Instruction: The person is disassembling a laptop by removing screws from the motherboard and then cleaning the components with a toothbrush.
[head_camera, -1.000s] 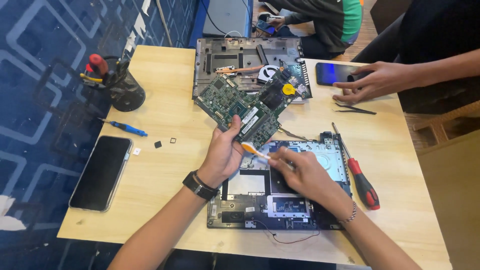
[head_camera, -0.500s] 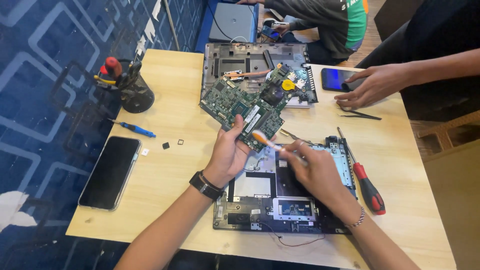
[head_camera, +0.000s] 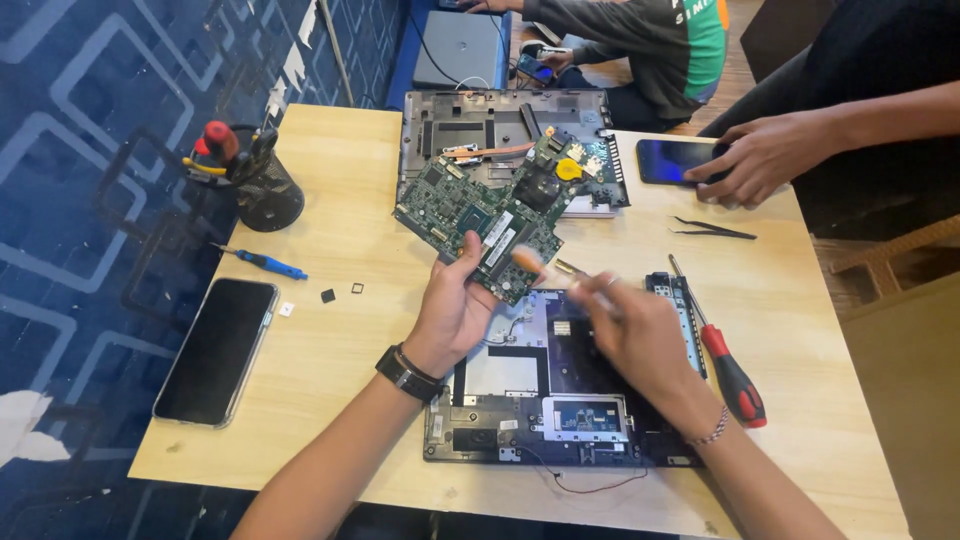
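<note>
1. Green circuit board (head_camera: 470, 215), a laptop mainboard with a yellow disc near its far end, is held tilted above the tabletop (head_camera: 330, 390). It hangs between the open laptop base (head_camera: 500, 375) in front and a second bare chassis (head_camera: 480, 125) behind.
2. Left hand (head_camera: 455, 305), with a dark watch (head_camera: 405, 372) at the wrist, grips the board's near edge. Its fingers are closed on the edge, thumb on top.
3. Right hand (head_camera: 630, 325) is blurred. Its fingers are wrapped around what looks like a small brush (head_camera: 528, 262) with a pale orange end, which points at the board's near corner.
4. Judged from this, the step in hand is working over the lower corner of the board with the brush while the other hand steadies it.
5. A further stroke would call for light pressure, a firm hold on the board's edge, and care around the small parts and connectors.
6. Near the right hand a red-handled screwdriver (head_camera: 735, 378) lies on the tabletop, with black tweezers (head_camera: 715, 230) further off.
7. On the left are a blue screwdriver (head_camera: 265, 263), a black phone (head_camera: 215, 350), a few tiny loose parts (head_camera: 328, 295) and a dark tool cup (head_camera: 268, 195).
8. Another person's hand (head_camera: 760, 160) rests on a second phone (head_camera: 672, 160) at the far right, well apart from the board.
</note>
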